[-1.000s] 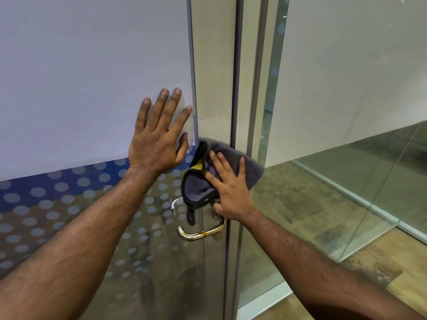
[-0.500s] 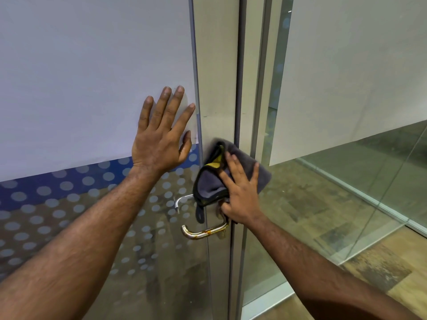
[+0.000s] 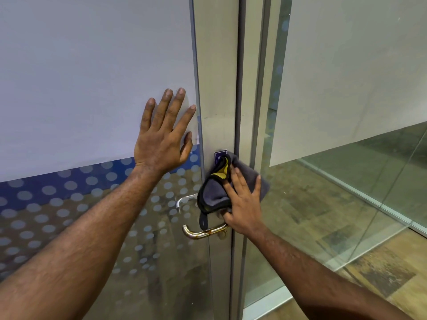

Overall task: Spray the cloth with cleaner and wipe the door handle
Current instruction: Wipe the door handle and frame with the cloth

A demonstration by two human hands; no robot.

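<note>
My right hand (image 3: 245, 204) presses a grey cloth (image 3: 215, 192) with a black and yellow edge flat against the metal door frame (image 3: 217, 88), just above the brass door handle (image 3: 203, 233). The handle's lever sticks out to the left below the cloth, with rust spots on it. My thumb hooks under the cloth near the handle's base. My left hand (image 3: 164, 137) lies flat with fingers spread on the frosted glass door panel (image 3: 92, 77), left of the frame. A second, silver handle (image 3: 184, 200) shows through the glass behind. No spray bottle is in view.
The door's lower glass carries a blue band with grey dots (image 3: 46, 199). To the right stands a glass partition (image 3: 346, 181) with a frosted upper panel. A wood-pattern floor (image 3: 392, 273) runs at lower right.
My right hand and the cloth have shifted slightly right and down along the frame, uncovering a small blue label above the cloth. My left hand stays flat on the glass.
</note>
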